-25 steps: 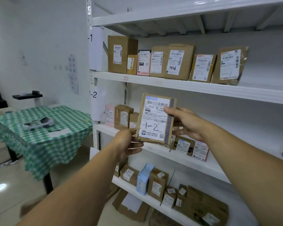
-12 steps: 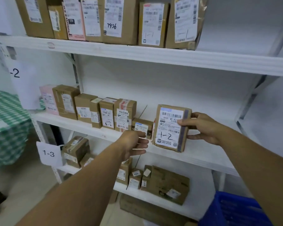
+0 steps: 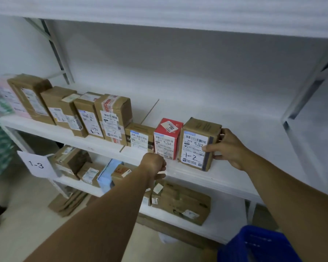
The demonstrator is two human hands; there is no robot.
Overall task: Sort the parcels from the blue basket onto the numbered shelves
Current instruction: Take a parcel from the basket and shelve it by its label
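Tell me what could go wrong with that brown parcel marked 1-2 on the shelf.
The brown cardboard parcel marked 1-2 stands near the front edge of the white shelf; letting go carelessly might tip it off.
It sits close beside the red-and-white box; the right hand gripping its side could nudge that over.

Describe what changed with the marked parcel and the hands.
The brown cardboard parcel marked 1-2 came down from mid-air onto the white shelf, beside the red carton. The left hand let go and is curled at the shelf edge. The right hand still grips the parcel; the row of parcels stayed put.
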